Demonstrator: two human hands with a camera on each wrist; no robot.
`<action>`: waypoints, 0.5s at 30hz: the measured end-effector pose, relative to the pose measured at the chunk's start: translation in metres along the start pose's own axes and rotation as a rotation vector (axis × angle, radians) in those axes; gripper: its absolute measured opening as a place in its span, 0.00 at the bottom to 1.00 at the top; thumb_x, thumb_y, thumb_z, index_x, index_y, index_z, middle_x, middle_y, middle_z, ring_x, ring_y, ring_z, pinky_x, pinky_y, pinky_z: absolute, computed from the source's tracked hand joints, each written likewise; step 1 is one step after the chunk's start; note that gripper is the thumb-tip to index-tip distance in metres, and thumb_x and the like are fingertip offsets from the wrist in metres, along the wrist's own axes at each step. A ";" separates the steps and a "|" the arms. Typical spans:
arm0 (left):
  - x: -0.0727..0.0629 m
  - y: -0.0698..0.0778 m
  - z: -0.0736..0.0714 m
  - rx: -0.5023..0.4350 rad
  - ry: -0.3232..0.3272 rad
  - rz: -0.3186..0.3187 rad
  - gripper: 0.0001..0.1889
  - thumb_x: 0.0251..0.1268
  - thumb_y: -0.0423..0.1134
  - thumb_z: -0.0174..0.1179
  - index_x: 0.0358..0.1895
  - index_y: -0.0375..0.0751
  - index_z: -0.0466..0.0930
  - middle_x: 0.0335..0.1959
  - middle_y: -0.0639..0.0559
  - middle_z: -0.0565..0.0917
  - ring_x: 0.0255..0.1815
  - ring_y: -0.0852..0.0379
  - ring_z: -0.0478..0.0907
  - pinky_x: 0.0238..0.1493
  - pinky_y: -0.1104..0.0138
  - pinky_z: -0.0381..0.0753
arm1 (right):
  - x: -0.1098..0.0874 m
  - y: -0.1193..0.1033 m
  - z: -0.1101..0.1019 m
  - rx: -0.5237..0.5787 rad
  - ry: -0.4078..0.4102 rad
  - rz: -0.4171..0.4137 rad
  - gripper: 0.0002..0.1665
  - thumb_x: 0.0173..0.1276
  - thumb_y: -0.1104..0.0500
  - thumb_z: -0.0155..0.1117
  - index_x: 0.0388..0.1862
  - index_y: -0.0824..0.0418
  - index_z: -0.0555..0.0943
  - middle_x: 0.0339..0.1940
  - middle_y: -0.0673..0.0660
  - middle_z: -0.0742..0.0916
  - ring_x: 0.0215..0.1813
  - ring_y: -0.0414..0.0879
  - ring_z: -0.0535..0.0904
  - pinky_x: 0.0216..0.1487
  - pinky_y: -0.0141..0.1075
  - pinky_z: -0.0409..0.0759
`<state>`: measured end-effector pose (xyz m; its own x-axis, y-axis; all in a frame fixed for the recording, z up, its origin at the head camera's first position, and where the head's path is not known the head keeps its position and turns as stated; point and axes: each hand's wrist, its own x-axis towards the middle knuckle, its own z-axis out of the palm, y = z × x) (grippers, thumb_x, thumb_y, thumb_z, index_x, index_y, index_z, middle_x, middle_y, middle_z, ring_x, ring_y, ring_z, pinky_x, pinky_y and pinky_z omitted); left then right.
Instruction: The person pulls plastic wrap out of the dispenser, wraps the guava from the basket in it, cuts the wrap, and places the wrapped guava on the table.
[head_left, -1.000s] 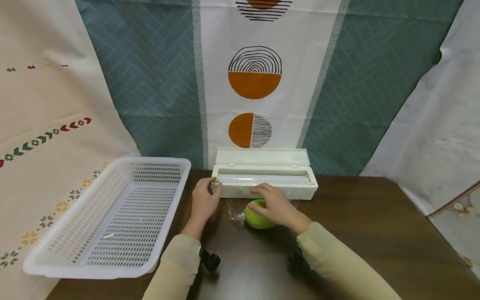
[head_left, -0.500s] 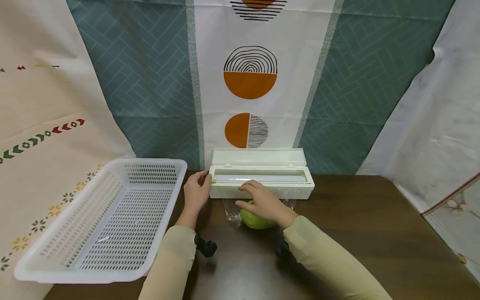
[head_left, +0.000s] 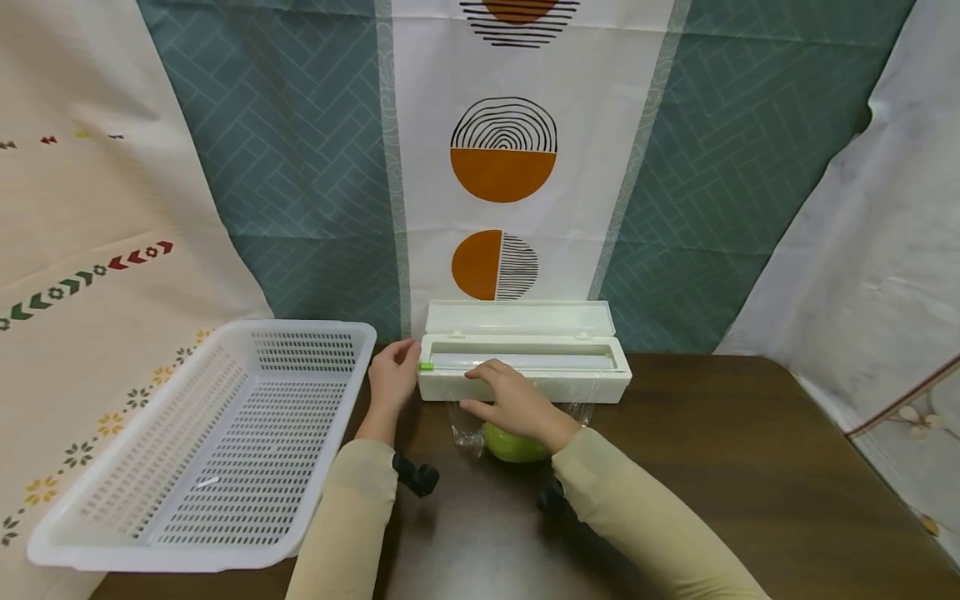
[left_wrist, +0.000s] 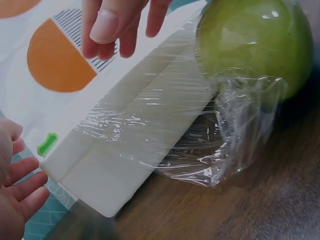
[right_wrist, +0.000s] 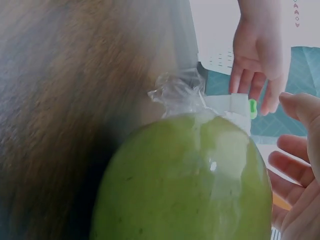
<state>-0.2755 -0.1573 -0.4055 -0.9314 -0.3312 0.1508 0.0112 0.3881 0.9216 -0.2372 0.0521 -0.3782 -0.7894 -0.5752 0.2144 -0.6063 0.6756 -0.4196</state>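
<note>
A white cling film dispenser box [head_left: 525, 389] stands at the back of the table with its lid raised and a roll inside. A green slider [head_left: 426, 367] sits at the left end of its front edge. Clear cling film [left_wrist: 150, 120] runs from the box down over a green apple [right_wrist: 185, 180], bunched at the apple's left side. Beside the box's left end is my left hand [head_left: 392, 383], fingers fairly straight, holding nothing; whether they touch the box I cannot tell. My right hand [head_left: 517, 406] hovers over the film and apple, fingers loosely bent, gripping nothing.
To the left lies a large white perforated plastic basket [head_left: 337, 467], a small white strip visible in its bottom. Patterned cloths [head_left: 300, 183] hang behind the brown table [head_left: 712, 467] and along both sides.
My left hand has drawn back from the green slider to just left of the box. The right hand has shifted left off the apple's top. The view has shifted slightly.
</note>
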 end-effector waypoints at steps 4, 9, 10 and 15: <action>0.005 -0.005 0.003 -0.036 -0.004 -0.060 0.19 0.69 0.46 0.53 0.56 0.40 0.78 0.53 0.40 0.80 0.57 0.47 0.74 0.60 0.54 0.71 | 0.006 -0.003 0.002 0.027 -0.011 0.006 0.29 0.68 0.45 0.59 0.62 0.60 0.73 0.59 0.56 0.78 0.62 0.50 0.73 0.64 0.43 0.71; 0.011 -0.013 0.006 -0.092 -0.028 -0.107 0.18 0.68 0.46 0.55 0.55 0.39 0.79 0.55 0.41 0.80 0.59 0.48 0.73 0.61 0.55 0.71 | 0.014 -0.006 0.005 0.056 -0.013 0.018 0.28 0.68 0.48 0.60 0.61 0.61 0.73 0.59 0.57 0.78 0.62 0.51 0.73 0.63 0.44 0.71; 0.012 -0.015 0.006 -0.102 -0.034 -0.116 0.18 0.67 0.45 0.56 0.54 0.39 0.80 0.54 0.41 0.80 0.58 0.48 0.73 0.60 0.55 0.72 | 0.015 -0.006 0.006 0.058 -0.013 0.020 0.28 0.68 0.48 0.60 0.61 0.61 0.73 0.60 0.57 0.78 0.62 0.51 0.73 0.63 0.44 0.71; 0.014 -0.021 0.007 -0.117 -0.042 -0.127 0.17 0.66 0.44 0.58 0.52 0.38 0.82 0.52 0.41 0.81 0.52 0.50 0.74 0.51 0.60 0.75 | 0.023 -0.008 0.009 0.077 -0.021 0.027 0.27 0.68 0.49 0.60 0.61 0.62 0.73 0.59 0.58 0.78 0.62 0.52 0.73 0.63 0.45 0.71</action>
<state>-0.2912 -0.1639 -0.4254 -0.9425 -0.3338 0.0177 -0.0674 0.2416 0.9680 -0.2496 0.0290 -0.3777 -0.8025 -0.5676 0.1840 -0.5752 0.6538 -0.4916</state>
